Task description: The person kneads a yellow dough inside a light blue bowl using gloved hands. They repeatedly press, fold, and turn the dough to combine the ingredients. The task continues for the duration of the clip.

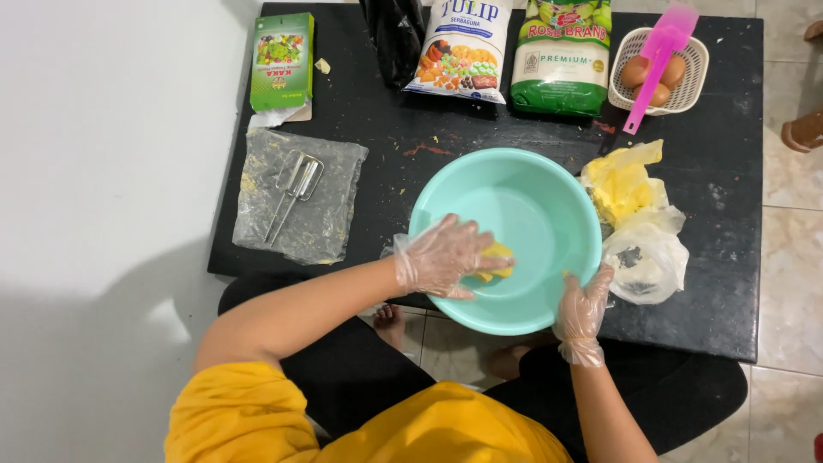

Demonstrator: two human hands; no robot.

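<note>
Inside the mint bowl (549, 214) my gloved left hand (441, 255) has its fingers curled onto a yellow dough lump (495, 261) near the bowl's near wall. My right hand (583, 310) grips the bowl's rim, just beside the crumpled plastic bags (643, 231) on the black surface (729, 171).

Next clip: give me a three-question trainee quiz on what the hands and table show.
1. True or false: the gloved left hand presses a yellow lump inside the round mint-green plastic bowl.
2. What does the gloved right hand grip?
3. The pink plastic spatula lies across: A) white egg basket B) green carton C) clear plastic sheet.

Key: 1 true; 2 the bowl's rim; 3 A.
</note>
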